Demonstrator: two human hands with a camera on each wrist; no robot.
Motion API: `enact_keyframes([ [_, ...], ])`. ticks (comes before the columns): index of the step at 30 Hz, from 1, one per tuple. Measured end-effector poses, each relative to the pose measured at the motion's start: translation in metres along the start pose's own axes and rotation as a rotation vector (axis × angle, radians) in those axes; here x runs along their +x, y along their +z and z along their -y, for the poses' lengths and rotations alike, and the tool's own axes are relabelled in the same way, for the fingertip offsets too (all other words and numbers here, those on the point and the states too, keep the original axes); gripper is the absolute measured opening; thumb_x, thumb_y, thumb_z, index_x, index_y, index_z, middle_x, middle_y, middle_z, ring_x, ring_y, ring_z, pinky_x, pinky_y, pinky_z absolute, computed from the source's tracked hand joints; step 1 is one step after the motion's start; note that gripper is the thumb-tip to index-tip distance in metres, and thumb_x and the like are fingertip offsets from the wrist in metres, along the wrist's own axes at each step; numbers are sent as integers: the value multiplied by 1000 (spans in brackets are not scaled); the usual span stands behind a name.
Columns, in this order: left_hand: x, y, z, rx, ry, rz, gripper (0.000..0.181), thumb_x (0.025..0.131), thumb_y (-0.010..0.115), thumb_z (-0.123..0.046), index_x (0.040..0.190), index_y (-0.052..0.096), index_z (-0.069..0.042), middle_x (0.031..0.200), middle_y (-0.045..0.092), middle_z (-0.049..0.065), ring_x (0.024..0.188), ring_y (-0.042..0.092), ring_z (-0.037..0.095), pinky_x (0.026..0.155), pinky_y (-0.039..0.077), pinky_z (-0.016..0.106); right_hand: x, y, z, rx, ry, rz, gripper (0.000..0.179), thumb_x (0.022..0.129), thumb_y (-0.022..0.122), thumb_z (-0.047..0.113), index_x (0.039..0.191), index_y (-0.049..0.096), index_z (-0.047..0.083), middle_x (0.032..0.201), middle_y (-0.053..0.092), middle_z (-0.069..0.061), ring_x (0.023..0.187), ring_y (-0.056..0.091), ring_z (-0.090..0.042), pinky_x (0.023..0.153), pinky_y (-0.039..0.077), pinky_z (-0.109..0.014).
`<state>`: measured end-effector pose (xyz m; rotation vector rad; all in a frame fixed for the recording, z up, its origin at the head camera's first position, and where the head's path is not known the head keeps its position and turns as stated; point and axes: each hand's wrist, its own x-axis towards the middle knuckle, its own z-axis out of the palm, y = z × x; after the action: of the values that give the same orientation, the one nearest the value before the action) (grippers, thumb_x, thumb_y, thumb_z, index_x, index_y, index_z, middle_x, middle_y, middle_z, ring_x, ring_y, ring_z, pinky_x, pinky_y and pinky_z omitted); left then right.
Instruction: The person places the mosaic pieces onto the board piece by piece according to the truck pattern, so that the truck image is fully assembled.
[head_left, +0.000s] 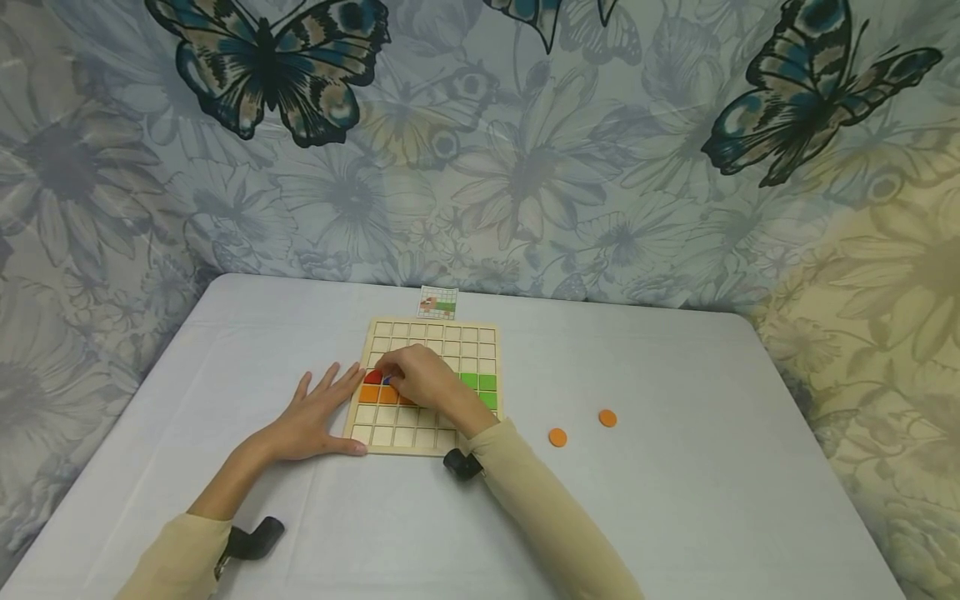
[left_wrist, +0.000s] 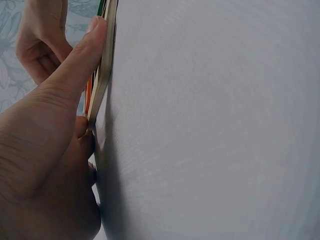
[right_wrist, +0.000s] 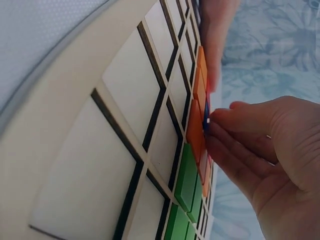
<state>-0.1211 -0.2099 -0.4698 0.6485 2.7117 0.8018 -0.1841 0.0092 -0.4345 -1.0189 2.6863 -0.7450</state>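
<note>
A wooden grid board point(head_left: 401, 438) lies on the table, with orange square tiles point(head_left: 369, 393), green square tiles point(head_left: 487, 382) and a red curved piece point(head_left: 372, 377) in its cells. Over the board's left part, my right hand point(head_left: 423, 375) pinches a small blue piece point(right_wrist: 206, 117) between thumb and fingers, right at the surface beside the red piece. The hand covers some of the middle cells in the head view. With fingers spread and straight, my left hand point(head_left: 307, 421) rests at the board's left edge. Its thumb point(left_wrist: 92, 37) touches the frame near the front corner.
Two orange discs point(head_left: 557, 437) lie on the white table point(head_left: 712, 467) to the right of the board. Behind the board's far edge is a small printed card point(head_left: 438, 302) with a coloured grid pattern. A cloth with flowers and butterflies point(head_left: 525, 183) hangs behind the table.
</note>
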Motion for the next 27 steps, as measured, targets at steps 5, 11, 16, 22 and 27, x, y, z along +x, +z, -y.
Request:
enact_keyframes([
  [5,0,0,-1,5,-4,0,119,70,78,-62,156,21,-5,163,16,15,148,1,43,113,-10,64,-5,-6,0,-13,14,-43,23,95,63,7,116,72,9,106,73,-1,93,66,-9,83,51,-18],
  [11,0,1,-2,4,-24,-2,119,69,79,-61,156,21,-5,162,16,16,148,1,42,113,-10,63,-18,-19,-4,28,-3,-88,22,94,63,6,114,72,8,108,73,-2,94,66,-12,85,52,-21],
  [16,0,2,-3,19,-33,-1,119,69,79,-62,156,22,-5,162,17,16,148,1,42,113,-10,64,-34,-30,-9,59,-19,-111,23,94,65,6,116,71,5,108,72,-5,96,67,-16,85,53,-23],
  [22,0,1,-5,19,-35,-2,119,68,80,-61,155,22,-4,162,17,17,148,2,43,113,-10,64,-54,-38,-15,60,-24,-143,24,93,65,2,116,70,2,109,72,-7,94,67,-17,84,54,-26],
  [27,0,1,-5,14,-34,-5,119,69,80,-61,156,22,-4,162,17,16,148,1,43,113,-10,64,-68,-43,-22,83,-19,-161,24,93,64,2,116,70,2,107,72,-6,94,67,-17,84,54,-27],
])
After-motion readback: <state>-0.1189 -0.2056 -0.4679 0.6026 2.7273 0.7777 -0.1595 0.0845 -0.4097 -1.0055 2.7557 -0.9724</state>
